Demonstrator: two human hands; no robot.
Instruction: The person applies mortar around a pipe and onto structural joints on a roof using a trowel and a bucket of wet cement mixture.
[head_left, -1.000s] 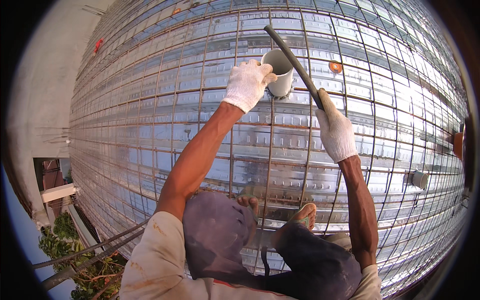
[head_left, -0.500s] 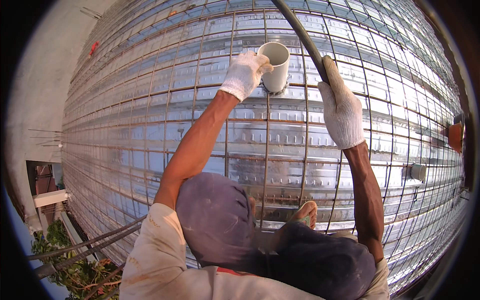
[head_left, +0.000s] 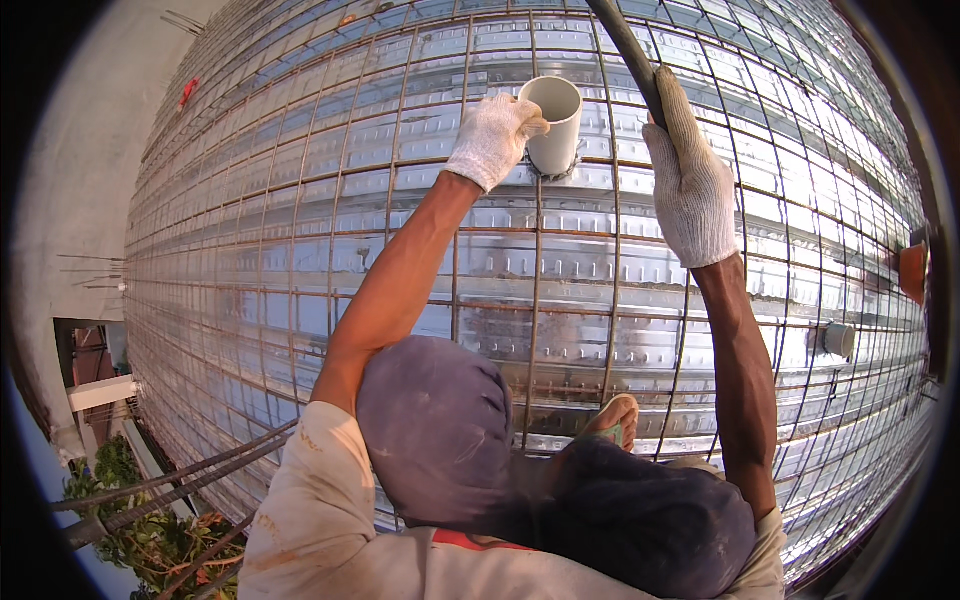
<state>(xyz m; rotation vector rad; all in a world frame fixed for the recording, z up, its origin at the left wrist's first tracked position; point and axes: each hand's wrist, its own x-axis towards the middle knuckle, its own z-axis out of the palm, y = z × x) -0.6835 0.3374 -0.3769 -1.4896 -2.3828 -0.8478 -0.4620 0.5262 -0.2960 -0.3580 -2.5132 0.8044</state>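
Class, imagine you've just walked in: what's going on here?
A person crouches over steel mesh set above shiny metal sheeting. The gloved left hand has its grip on the rim of an upright, pale pipe rising through the mesh. The gloved right hand holds a dark bar, its far end out of view.

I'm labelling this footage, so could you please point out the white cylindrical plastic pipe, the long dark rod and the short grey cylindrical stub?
White cylindrical plastic pipe [head_left: 556,142], head view: outer wall.
Long dark rod [head_left: 633,52], head view: visible middle.
Short grey cylindrical stub [head_left: 839,341], head view: side.
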